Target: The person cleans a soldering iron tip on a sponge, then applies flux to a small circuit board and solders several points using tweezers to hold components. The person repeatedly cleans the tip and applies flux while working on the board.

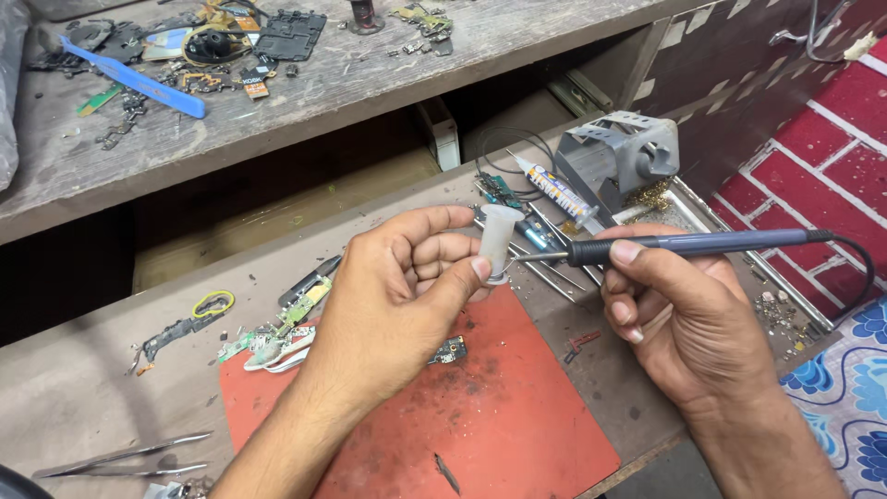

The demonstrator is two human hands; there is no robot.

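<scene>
While the left hand [397,296] pinches a small translucent white plastic cap [500,242] at centre frame, light and likely slippery, the right hand [684,323] clasps a dark-handled soldering iron [684,245] mid-handle.

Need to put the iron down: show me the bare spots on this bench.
Bare: front of the red mat, below the left hand, and the bench between the yellow ring and tweezers. Crowded: circuit boards at the mat's left edge, tools beside the iron stand.

A red mat [517,416] lies on a worn wooden desk [74,388], with small circuit boards [296,319] at its left edge and tweezers [120,459] further left. Behind stand a grey metal stand [617,159] and a tube of paste [557,192]. On the shelf [370,74] above, a blue plastic tool [139,81] lies among loose parts.
</scene>
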